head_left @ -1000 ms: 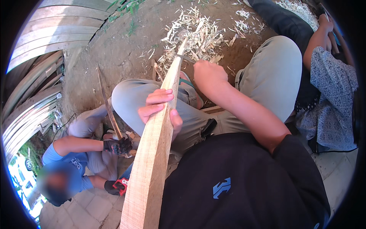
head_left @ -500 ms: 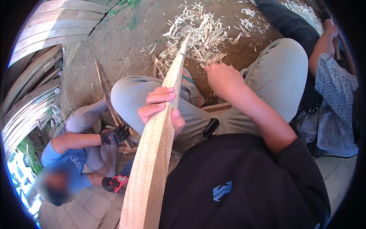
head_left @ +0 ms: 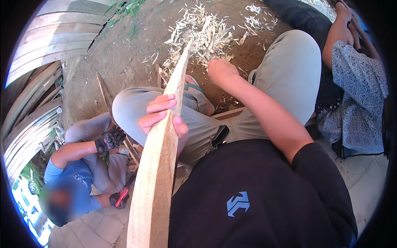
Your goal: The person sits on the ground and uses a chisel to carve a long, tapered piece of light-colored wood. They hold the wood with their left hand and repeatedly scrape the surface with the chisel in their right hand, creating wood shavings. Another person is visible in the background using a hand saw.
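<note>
A long, pale squared piece of wood [head_left: 154, 177] slants up from the lower edge to a whittled point. My left hand [head_left: 159, 112] is closed around its middle, fingers on the left side and thumb on the right. My right hand [head_left: 222, 72] is a closed fist just right of the pointed end, apart from it. A thin knife blade showed from this fist a moment ago; now it is hard to make out against the shavings. Pale wood shavings [head_left: 202, 31] lie heaped on the dirt beyond the tip.
On the left, a co-worker in black gloves [head_left: 109, 139] holds a red-handled tool [head_left: 122, 197] by another wooden strip [head_left: 105, 93]. At right sits a person in patterned grey cloth [head_left: 359, 95]. Stacked boards [head_left: 33, 99] line the left. My sandalled foot [head_left: 194, 86] is below the shavings.
My right hand has drawn slightly away from the wood's tip, and the blade no longer crosses to it. My left hand keeps its hold. The whole view has shifted a little.
</note>
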A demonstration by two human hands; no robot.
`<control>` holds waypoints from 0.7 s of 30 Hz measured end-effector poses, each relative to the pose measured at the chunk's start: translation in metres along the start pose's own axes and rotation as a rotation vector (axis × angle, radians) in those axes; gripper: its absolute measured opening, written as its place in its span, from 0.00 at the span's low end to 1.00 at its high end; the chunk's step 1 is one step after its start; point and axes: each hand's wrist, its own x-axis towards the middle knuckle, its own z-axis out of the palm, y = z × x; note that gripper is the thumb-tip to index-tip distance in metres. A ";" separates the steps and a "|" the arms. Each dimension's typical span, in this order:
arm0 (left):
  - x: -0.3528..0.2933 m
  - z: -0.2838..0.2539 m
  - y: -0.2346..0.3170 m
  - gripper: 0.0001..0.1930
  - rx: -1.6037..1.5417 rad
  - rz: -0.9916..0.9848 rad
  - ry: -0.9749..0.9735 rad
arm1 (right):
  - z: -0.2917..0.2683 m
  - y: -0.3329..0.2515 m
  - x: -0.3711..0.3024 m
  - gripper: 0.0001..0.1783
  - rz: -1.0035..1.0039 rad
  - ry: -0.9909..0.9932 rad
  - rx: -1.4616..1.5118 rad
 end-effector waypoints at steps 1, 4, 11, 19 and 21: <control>-0.002 -0.001 -0.003 0.16 0.010 0.019 -0.016 | -0.004 0.001 -0.002 0.20 0.010 -0.029 0.002; -0.004 -0.002 0.001 0.15 0.008 -0.021 0.016 | -0.021 -0.007 -0.030 0.21 0.005 -0.055 0.048; -0.011 -0.003 -0.002 0.15 -0.013 -0.026 0.065 | -0.032 -0.018 -0.056 0.21 0.030 -0.081 0.031; -0.006 -0.002 -0.004 0.21 -0.096 0.016 0.093 | 0.014 0.011 -0.005 0.18 0.146 -0.177 -0.052; -0.006 -0.002 -0.004 0.20 -0.104 0.026 0.100 | 0.020 0.019 -0.002 0.18 0.183 -0.151 -0.066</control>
